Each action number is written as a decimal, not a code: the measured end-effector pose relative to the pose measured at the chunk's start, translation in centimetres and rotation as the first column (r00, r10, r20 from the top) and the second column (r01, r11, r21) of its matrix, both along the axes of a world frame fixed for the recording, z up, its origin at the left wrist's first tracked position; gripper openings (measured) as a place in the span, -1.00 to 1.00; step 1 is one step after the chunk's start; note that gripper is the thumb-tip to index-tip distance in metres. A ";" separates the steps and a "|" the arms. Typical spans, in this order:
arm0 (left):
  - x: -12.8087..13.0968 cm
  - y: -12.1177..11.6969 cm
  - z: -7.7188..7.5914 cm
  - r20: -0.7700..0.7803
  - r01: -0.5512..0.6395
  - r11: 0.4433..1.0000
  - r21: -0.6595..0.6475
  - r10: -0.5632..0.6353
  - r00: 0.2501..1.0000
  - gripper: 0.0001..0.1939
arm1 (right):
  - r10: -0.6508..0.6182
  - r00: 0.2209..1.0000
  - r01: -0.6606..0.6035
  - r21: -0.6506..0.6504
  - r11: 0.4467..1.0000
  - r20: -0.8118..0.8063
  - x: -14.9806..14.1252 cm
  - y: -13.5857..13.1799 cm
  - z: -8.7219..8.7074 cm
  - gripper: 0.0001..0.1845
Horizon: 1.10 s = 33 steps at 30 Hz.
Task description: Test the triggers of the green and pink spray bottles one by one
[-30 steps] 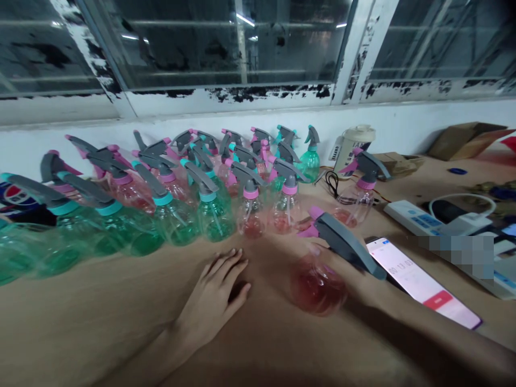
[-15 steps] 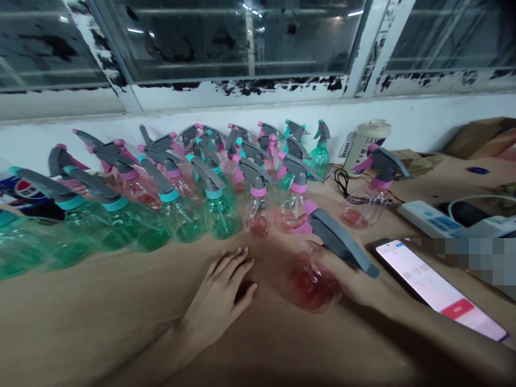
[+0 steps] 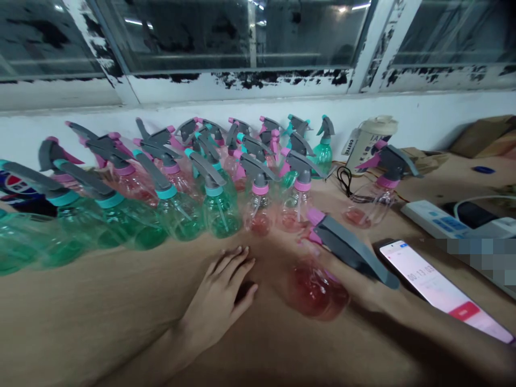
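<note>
My left hand [image 3: 220,294] lies flat on the wooden table [image 3: 100,312], fingers stretched out, holding nothing, just in front of the rows of bottles. My right hand [image 3: 346,274] is wrapped round a pink spray bottle [image 3: 316,287] with a grey trigger head [image 3: 349,248], standing on the table beside the left hand. Several green spray bottles [image 3: 177,215] and pink spray bottles [image 3: 258,207] stand in rows behind, up to the wall.
A lit phone [image 3: 439,287] lies right of the held bottle. A lone pink spray bottle [image 3: 374,188], a white power strip [image 3: 433,217], a black cable [image 3: 344,180] and a cream lidded cup [image 3: 368,140] stand at the right. Cardboard [image 3: 479,134] lies far right.
The held pink bottle has shifted slightly right and nearer to me with my right hand. My left hand has stayed flat in place.
</note>
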<state>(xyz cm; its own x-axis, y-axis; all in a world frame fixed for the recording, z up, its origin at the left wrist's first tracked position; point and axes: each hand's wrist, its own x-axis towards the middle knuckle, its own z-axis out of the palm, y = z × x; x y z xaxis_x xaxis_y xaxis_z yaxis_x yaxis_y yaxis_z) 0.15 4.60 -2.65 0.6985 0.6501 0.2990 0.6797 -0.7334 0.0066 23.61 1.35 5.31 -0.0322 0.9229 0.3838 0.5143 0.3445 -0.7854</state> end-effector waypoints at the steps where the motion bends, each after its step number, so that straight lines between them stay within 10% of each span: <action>1: 0.0 0.0 0.0 0.002 0.001 1.000 -0.001 -0.001 1.000 -0.62 | 0.002 1.000 -0.001 -0.009 1.000 0.016 0.0 -0.1 0.1 -0.81; 33: -0.1 0.0 -0.1 0.001 0.003 1.000 -0.006 -0.003 1.000 -0.63 | 0.020 0.998 -0.017 0.071 0.997 -0.053 -0.4 -0.8 -0.1 -0.87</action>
